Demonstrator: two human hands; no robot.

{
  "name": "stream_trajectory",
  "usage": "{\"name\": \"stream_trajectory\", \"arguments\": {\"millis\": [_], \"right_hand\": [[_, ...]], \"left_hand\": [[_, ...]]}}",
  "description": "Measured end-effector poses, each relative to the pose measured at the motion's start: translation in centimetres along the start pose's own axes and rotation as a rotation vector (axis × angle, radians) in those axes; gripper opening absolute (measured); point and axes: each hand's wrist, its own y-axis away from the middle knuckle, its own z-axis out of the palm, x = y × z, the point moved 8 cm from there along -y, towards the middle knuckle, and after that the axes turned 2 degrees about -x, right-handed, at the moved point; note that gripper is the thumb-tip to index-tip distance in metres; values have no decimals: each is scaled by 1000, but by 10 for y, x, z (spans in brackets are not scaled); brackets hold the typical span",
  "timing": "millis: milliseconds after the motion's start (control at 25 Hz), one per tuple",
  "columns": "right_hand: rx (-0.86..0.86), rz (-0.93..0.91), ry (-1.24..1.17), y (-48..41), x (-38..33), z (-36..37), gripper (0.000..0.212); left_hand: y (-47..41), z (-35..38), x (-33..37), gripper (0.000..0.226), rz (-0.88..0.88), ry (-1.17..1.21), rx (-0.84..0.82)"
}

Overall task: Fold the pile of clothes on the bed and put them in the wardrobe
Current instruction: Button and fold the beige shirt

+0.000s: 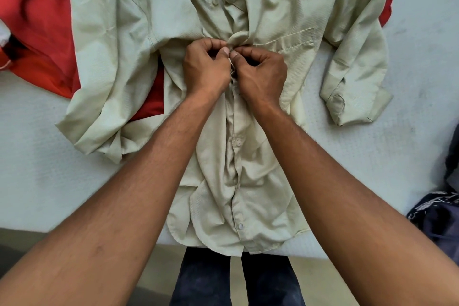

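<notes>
One red garment (37, 20) lies at the left on the bed (37, 169), partly under a pale green shirt (111, 40) spread front up. At the shirt's middle the left hand (206, 67) and right hand (260, 72), fingers curled, both pinch the button strip. A dark garment (437, 216) lies at the right edge.

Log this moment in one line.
phase: buttoning | left hand: pinches shirt front | right hand: pinches shirt front | shirt: spread on bed, unfolded | red garment: partly under shirt
</notes>
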Motion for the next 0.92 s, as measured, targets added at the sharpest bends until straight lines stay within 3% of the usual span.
{"name": "stream_trajectory", "arguments": {"millis": [120,320,480,640,760,920], "right_hand": [[-61,94,6,-9,6,4,3],[-370,361,-118,-27,13,13,4],[-457,420,-146,-29,8,6,10],[-451,417,-173,-24,12,7,12],[-402,431,-212,-15,10,0,11],[-283,359,-49,-2,2,-13,17]], "left_hand": [[0,1,-1,6,27,-14,24],[-9,1,-7,6,74,40,-80],[-9,-1,-9,9,122,65,-136],[-4,-6,5,6,224,-194,-197],[3,-16,16,7,190,-403,-288],[14,-20,25,15,134,-779,-402]]}}
